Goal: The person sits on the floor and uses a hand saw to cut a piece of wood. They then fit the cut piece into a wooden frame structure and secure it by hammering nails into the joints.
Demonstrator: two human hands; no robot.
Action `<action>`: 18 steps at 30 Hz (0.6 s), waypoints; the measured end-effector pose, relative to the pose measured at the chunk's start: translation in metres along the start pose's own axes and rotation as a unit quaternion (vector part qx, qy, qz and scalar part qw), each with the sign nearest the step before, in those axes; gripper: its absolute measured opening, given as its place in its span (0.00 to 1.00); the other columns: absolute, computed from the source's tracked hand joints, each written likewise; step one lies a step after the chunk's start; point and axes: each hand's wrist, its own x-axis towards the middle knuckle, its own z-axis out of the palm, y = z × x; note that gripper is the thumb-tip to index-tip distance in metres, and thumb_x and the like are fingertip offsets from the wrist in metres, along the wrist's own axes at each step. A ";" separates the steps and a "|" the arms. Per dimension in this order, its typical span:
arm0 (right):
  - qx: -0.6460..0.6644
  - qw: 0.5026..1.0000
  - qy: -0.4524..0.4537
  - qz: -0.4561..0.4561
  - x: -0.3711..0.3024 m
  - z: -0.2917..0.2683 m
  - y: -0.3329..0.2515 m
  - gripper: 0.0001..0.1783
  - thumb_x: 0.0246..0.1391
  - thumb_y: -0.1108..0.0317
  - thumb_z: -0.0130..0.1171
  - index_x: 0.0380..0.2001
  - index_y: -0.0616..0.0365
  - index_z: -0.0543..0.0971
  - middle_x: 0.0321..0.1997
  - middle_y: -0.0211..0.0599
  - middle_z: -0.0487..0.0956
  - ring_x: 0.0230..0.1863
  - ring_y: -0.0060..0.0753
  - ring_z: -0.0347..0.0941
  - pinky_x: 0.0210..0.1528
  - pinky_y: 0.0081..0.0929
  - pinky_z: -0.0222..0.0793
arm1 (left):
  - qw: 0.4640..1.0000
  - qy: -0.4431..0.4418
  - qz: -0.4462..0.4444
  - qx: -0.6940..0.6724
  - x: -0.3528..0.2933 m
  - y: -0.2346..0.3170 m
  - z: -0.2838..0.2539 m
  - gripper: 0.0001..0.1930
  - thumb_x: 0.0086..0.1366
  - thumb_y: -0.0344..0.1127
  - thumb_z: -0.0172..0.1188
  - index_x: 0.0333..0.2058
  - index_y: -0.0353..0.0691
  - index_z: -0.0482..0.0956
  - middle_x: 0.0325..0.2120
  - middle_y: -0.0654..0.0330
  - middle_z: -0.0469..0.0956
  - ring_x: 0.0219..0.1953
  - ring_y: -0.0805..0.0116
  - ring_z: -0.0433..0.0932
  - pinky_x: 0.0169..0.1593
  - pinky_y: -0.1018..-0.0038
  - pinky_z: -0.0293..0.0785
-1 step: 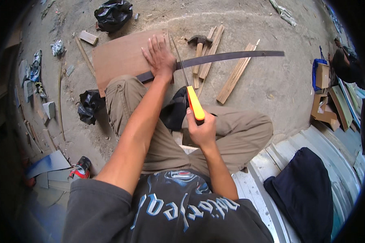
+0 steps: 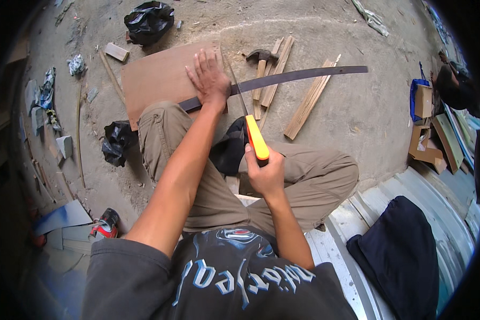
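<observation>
My left hand lies flat with its fingers spread on a reddish-brown wooden board. Its heel rests over a long dark flat strip, which crosses the board and reaches out to the right. In my right hand is a handsaw with a yellow and orange handle, my fingers wrapped round its grip. The saw's thin blade points away from me and crosses the strip just right of the board's edge. Whether its teeth touch the strip, I cannot tell.
A claw hammer lies by several wood pieces, with another split piece further right. Black plastic bags sit at the far left. A dark cloth covers metal sheeting at the near right. A cardboard box stands right.
The strip's right end has shifted slightly left. The saw and the board have moved a touch nearer; both hands keep their hold.
</observation>
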 end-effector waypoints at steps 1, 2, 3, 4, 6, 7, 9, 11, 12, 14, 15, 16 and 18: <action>-0.001 1.000 0.010 -0.006 -0.004 -0.004 0.004 0.12 0.57 0.66 0.61 0.25 0.65 0.78 0.14 0.42 0.70 0.16 0.26 0.63 0.22 0.28 0.61 | 1.000 0.003 -0.002 -0.001 -0.003 0.000 -0.002 0.24 0.65 0.34 0.44 0.60 0.46 0.64 0.67 0.55 0.57 0.71 0.55 0.51 0.71 0.45 0.38; 0.023 0.999 0.004 0.034 -0.003 -0.009 0.018 0.12 0.57 0.66 0.61 0.25 0.65 0.78 0.14 0.38 0.71 0.16 0.25 0.64 0.22 0.27 0.61 | 1.000 0.015 0.003 0.006 0.004 -0.003 -0.003 0.23 0.66 0.35 0.45 0.60 0.46 0.64 0.66 0.55 0.58 0.70 0.55 0.52 0.71 0.47 0.38; 0.049 0.997 0.001 0.067 -0.001 -0.014 0.038 0.13 0.57 0.66 0.61 0.25 0.66 0.78 0.15 0.33 0.72 0.16 0.23 0.65 0.22 0.26 0.61 | 1.000 0.015 -0.005 -0.002 0.003 0.000 -0.006 0.23 0.66 0.35 0.46 0.60 0.46 0.64 0.66 0.55 0.59 0.70 0.55 0.53 0.71 0.47 0.38; 0.179 0.978 0.015 0.107 -0.006 -0.015 0.066 0.14 0.59 0.66 0.60 0.22 0.65 0.76 0.15 0.23 0.71 0.17 0.18 0.64 0.22 0.22 0.60 | 1.000 0.022 -0.008 -0.012 0.008 0.004 -0.008 0.23 0.66 0.35 0.46 0.60 0.47 0.64 0.66 0.56 0.59 0.70 0.55 0.53 0.71 0.47 0.39; 0.279 0.954 -0.008 0.106 0.000 -0.024 0.079 0.15 0.60 0.67 0.60 0.20 0.62 0.75 0.15 0.21 0.70 0.17 0.14 0.63 0.20 0.20 0.58 | 0.998 0.042 -0.015 -0.039 0.009 0.004 -0.003 0.21 0.66 0.37 0.47 0.59 0.47 0.67 0.64 0.56 0.62 0.68 0.56 0.57 0.71 0.48 0.39; 0.330 0.938 -0.023 0.101 -0.001 -0.026 0.083 0.16 0.60 0.68 0.59 0.20 0.61 0.74 0.15 0.20 0.69 0.17 0.13 0.63 0.20 0.19 0.57 | 0.997 0.043 -0.013 -0.063 0.008 0.002 -0.003 0.20 0.66 0.38 0.48 0.57 0.47 0.69 0.62 0.56 0.64 0.67 0.55 0.59 0.71 0.48 0.40; 0.279 0.959 -0.019 0.052 -0.007 -0.022 0.091 0.15 0.61 0.69 0.59 0.20 0.59 0.72 0.15 0.20 0.67 0.16 0.12 0.61 0.18 0.18 0.54 | 0.993 0.044 -0.007 -0.108 0.005 -0.003 -0.003 0.17 0.66 0.39 0.49 0.52 0.46 0.74 0.58 0.55 0.69 0.63 0.55 0.64 0.70 0.49 0.42; 0.276 0.961 -0.024 0.005 -0.011 -0.016 0.107 0.14 0.61 0.69 0.59 0.21 0.59 0.72 0.15 0.21 0.67 0.16 0.12 0.61 0.17 0.19 0.53 | 0.986 0.010 0.034 -0.162 0.000 -0.013 -0.008 0.15 0.65 0.41 0.52 0.48 0.44 0.77 0.55 0.57 0.71 0.60 0.55 0.66 0.70 0.47 0.43; 0.311 0.950 -0.014 0.004 -0.011 -0.014 0.101 0.13 0.61 0.70 0.58 0.22 0.59 0.72 0.15 0.21 0.66 0.15 0.13 0.59 0.17 0.19 0.53 | 0.981 -0.008 0.055 -0.188 0.001 -0.018 -0.013 0.15 0.64 0.42 0.54 0.45 0.43 0.79 0.53 0.57 0.72 0.59 0.55 0.67 0.69 0.46 0.44; 0.380 0.925 0.003 0.002 -0.013 -0.010 0.083 0.11 0.62 0.71 0.56 0.24 0.60 0.72 0.14 0.22 0.64 0.14 0.14 0.57 0.17 0.19 0.53 | 0.977 -0.028 0.154 -0.145 -0.006 -0.029 -0.027 0.15 0.62 0.43 0.58 0.44 0.42 0.79 0.52 0.57 0.72 0.57 0.54 0.69 0.69 0.46 0.46; 0.370 0.928 0.031 -0.003 -0.011 -0.014 0.085 0.14 0.61 0.68 0.59 0.21 0.61 0.73 0.16 0.20 0.69 0.15 0.12 0.58 0.19 0.20 0.53 | 0.968 -0.049 0.207 -0.129 -0.017 -0.025 -0.030 0.16 0.61 0.44 0.59 0.43 0.42 0.80 0.51 0.56 0.72 0.56 0.53 0.69 0.68 0.46 0.48; 0.307 0.950 0.044 -0.036 -0.003 -0.019 0.102 0.14 0.61 0.67 0.60 0.23 0.62 0.73 0.16 0.22 0.69 0.16 0.14 0.60 0.19 0.22 0.55 | 0.957 -0.093 0.241 -0.132 -0.023 -0.016 -0.042 0.17 0.59 0.43 0.63 0.45 0.41 0.78 0.51 0.55 0.73 0.56 0.52 0.69 0.68 0.49 0.51; 0.197 0.972 0.093 -0.083 0.010 -0.024 0.122 0.13 0.60 0.65 0.61 0.27 0.64 0.74 0.16 0.29 0.70 0.18 0.21 0.65 0.21 0.28 0.60 | 0.950 -0.091 0.276 -0.111 -0.036 -0.015 -0.027 0.18 0.59 0.40 0.63 0.47 0.42 0.77 0.51 0.54 0.73 0.57 0.52 0.69 0.67 0.50 0.54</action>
